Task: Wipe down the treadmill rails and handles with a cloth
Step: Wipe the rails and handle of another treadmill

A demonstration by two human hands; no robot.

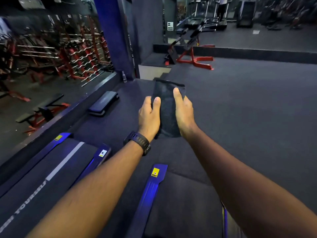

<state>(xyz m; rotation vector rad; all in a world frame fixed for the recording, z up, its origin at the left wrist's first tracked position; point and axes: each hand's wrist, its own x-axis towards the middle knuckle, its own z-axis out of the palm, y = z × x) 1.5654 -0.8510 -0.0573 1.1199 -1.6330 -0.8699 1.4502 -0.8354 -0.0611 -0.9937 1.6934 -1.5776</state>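
Fingers behind fabric, edges cropped

The cloth (167,110) hides fingers of the left hand (149,115) and right hand (184,112). At 7 o'clock the treadmill (51,169) runs off frame, cutting its belt lettering (25,203) short. The barbell racks (68,48) at 10 o'clock are blurred.

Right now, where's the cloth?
Head view, centre: the dark cloth is held between the left hand and right hand, beyond the blue treadmill rails.

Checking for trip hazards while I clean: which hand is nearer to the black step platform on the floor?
Left. The left hand is right of the step platform; the right hand is farther right, across the cloth.
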